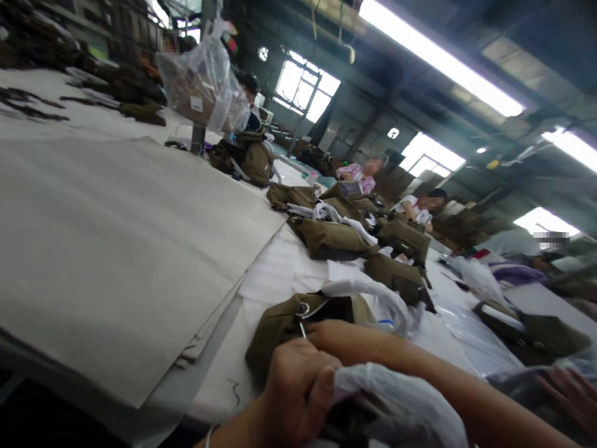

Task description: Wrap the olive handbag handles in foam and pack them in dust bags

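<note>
An olive-green bag with metal rings and a white-wrapped handle lies at the bottom centre of the head view. My left hand is closed in a fist at the bag's near edge, beside a second white-wrapped handle. From the lower right my other forearm crosses behind it, and my right hand reaches to the bag's opening. Its fingers are hidden by the bag and my left hand.
Several olive bags lie beyond on the table. Large pale sheets are stacked at the left. A plastic bag hangs by a post. Other people work further back, and another person's hand is at the right edge.
</note>
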### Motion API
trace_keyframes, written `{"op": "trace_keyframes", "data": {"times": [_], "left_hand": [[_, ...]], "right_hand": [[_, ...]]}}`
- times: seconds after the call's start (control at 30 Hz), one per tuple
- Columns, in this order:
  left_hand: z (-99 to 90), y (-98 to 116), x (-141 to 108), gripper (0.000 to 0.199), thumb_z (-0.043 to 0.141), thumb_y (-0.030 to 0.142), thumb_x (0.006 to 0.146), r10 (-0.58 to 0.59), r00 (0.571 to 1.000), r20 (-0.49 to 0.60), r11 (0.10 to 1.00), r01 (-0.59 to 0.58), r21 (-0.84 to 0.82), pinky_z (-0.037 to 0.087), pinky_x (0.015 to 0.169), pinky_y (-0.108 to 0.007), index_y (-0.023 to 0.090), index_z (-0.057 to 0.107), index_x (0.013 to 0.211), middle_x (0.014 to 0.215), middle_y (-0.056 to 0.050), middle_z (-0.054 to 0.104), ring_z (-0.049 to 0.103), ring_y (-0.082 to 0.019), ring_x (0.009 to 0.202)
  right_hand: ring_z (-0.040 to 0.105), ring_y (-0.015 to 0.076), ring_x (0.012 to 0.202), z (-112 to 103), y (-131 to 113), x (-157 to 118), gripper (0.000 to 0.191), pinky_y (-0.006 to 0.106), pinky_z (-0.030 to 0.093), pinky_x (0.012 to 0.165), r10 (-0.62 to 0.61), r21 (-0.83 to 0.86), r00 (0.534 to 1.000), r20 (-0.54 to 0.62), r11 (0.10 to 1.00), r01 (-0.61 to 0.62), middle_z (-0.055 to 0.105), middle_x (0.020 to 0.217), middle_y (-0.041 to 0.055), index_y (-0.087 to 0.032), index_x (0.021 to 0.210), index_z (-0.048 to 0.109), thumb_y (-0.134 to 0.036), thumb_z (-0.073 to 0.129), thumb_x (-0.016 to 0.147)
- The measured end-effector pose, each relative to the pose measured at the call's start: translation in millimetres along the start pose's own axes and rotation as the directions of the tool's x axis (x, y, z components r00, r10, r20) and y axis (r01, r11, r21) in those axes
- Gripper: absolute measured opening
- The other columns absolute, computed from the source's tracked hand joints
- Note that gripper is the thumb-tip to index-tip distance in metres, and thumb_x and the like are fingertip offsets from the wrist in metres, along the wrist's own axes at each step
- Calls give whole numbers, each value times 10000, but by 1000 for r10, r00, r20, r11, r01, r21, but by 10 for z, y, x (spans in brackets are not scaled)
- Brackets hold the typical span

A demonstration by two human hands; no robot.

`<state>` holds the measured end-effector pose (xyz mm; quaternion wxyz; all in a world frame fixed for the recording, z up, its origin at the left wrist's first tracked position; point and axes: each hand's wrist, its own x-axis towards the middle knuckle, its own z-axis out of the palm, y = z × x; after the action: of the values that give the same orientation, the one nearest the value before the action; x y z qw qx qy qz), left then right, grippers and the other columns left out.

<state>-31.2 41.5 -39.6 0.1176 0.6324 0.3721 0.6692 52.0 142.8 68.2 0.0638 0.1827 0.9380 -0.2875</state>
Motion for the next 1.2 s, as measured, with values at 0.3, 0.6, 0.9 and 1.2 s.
{"op": "trace_keyframes", "data": {"times": [0.3,0.6,0.9,1.2], "left_hand": [[-300,128,461,525,400,482,1022,-517,778,358,843,535,54,441,584,-210,159,665,703,620,-2,643,604,-137,608],[114,576,1026,849,880,225,708,13,415,910,997,59,-41,458,1101,-446,345,503,1459,1471,-78,571,505,-304,1377],[538,299,683,626,701,295,865,-23,585,811,947,-248,206,501,1067,-373,319,495,1456,1541,-93,484,534,-291,1352],[61,191,917,229,633,400,893,-47,924,379,862,-154,483,573,854,-212,272,765,1029,1094,-31,736,730,-192,969]], "right_hand": [[705,266,1071,-45,482,-2240,276,352,552,970,383,163,647,-659,913,-374,754,1134,82,-276,1084,773,-418,567,967],[609,306,1245,1213,682,-2359,790,433,489,1053,600,750,589,-542,661,17,612,1379,155,-223,1512,432,-516,726,840],[701,221,865,1009,454,-1983,347,329,556,801,529,724,497,-688,548,419,735,965,81,-173,1009,678,-494,702,878],[464,326,1379,1138,1189,-1603,888,460,423,1093,754,842,377,-538,501,199,437,1537,172,-207,1473,468,-766,600,796]]}}
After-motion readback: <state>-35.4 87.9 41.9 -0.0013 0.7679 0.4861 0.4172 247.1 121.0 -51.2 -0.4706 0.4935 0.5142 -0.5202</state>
